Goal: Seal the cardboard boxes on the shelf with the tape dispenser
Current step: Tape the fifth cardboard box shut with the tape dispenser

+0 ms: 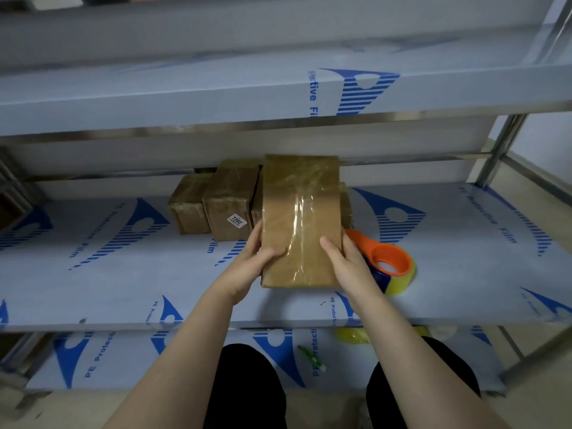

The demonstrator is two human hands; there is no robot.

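A brown cardboard box (297, 212) with a strip of clear tape down its middle is held over the middle shelf (123, 283). My left hand (250, 264) grips its near left edge, thumb on top. My right hand (343, 261) grips its near right edge, thumb on the top face. The orange tape dispenser (387, 258) with a yellowish tape roll lies on the shelf just right of the box, partly behind my right hand. Two more taped boxes, a small one (187, 205) and one (230, 202) with a white 7202 label, stand behind at the left.
The upper shelf (216, 97) overhangs close above the box. A steel upright (498, 150) stands at the right. On the bottom shelf (130, 360) lie a yellow tape roll (353, 335) and a green pen-like item (311, 357). My knees are below.
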